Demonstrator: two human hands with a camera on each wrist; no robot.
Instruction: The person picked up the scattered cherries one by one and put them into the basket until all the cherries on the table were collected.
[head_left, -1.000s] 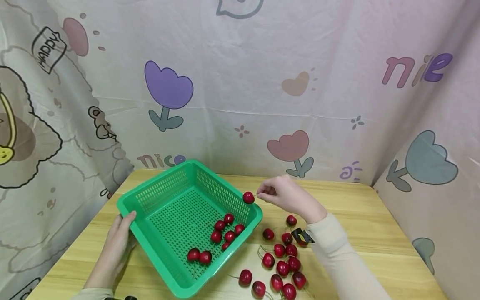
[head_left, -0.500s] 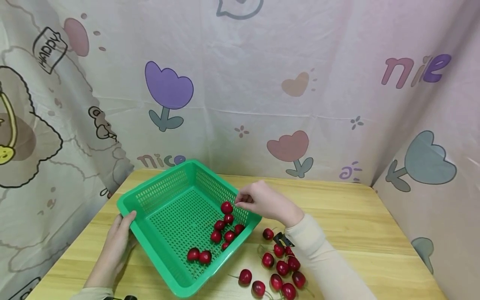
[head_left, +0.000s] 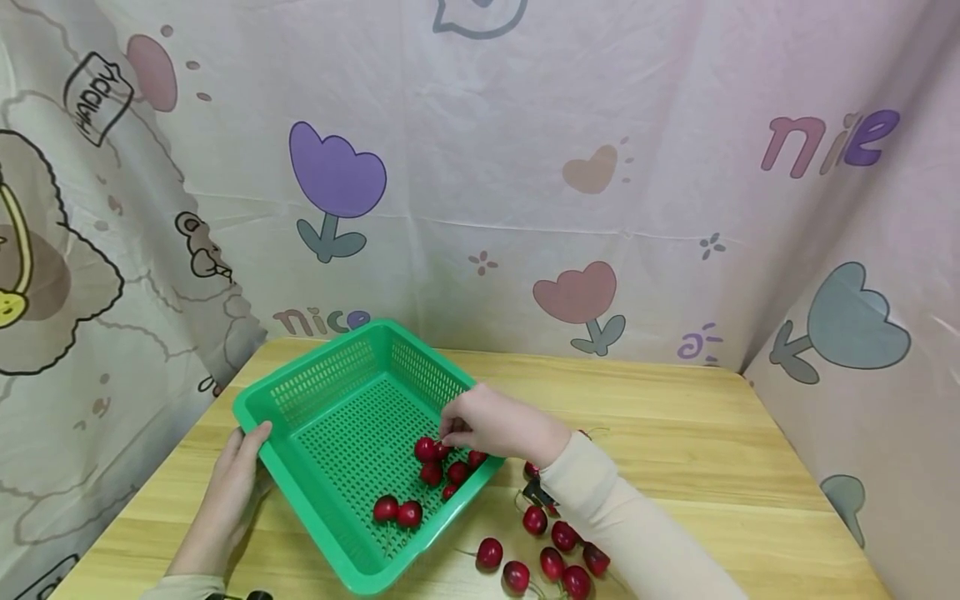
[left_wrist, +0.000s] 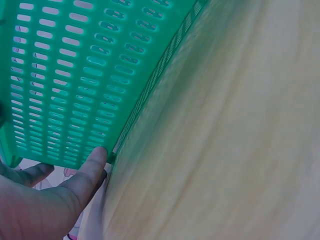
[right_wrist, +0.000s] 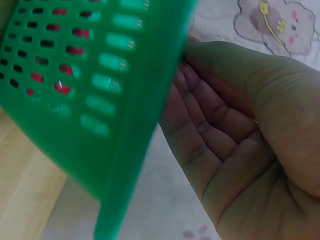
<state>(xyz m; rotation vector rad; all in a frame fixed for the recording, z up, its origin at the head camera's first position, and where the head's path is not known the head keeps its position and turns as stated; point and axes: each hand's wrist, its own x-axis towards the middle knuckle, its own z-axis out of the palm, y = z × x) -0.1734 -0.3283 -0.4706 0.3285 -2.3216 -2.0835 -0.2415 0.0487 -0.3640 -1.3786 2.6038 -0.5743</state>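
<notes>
A green plastic basket [head_left: 330, 533] with perforated walls sits on the table at an angle. My left hand [head_left: 231, 492] grips its left rim, thumb over the edge; in the left wrist view the fingers of that hand [left_wrist: 60, 200] touch the outer wall. My right hand [head_left: 491, 423] reaches over the right rim, thumb and fingertips pinched together at a red cherry [head_left: 425, 449] low in the basket. Several other cherries [head_left: 397, 510] lie around it. In the right wrist view the rim hides the fingertips of the right hand [right_wrist: 235, 135].
Several loose cherries [head_left: 552, 564] with stems lie on the wooden table [head_left: 712, 467] right of the basket, some hidden by the right forearm. A printed cloth [head_left: 465, 150] hangs behind the table and along both sides.
My right hand has moved left and down over the rim, carrying a cherry by its stem from above the right edge to among the cherries inside. The left hand and basket have stayed put.
</notes>
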